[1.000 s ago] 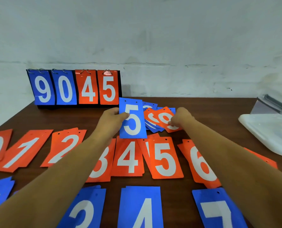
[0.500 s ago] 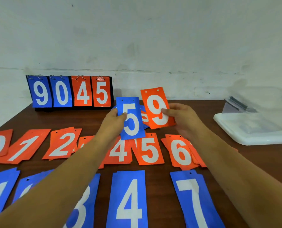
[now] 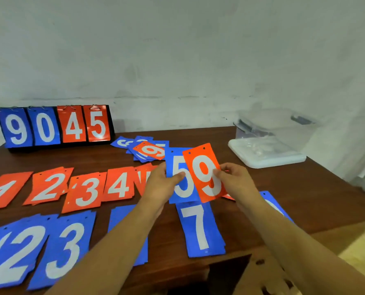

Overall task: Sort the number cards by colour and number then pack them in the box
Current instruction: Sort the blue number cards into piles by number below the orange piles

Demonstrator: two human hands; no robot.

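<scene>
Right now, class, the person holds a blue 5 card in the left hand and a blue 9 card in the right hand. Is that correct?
Not quite. The head view shows the right hand pinching an orange 9 card, not a blue one. The rest stands: the left hand holds the blue 5 card.

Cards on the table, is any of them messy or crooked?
Yes. The pile behind the rows is a jumble: blue cards fanned every way, with an orange card lying sideways on top. The sorted rows are only slightly crooked.
</scene>
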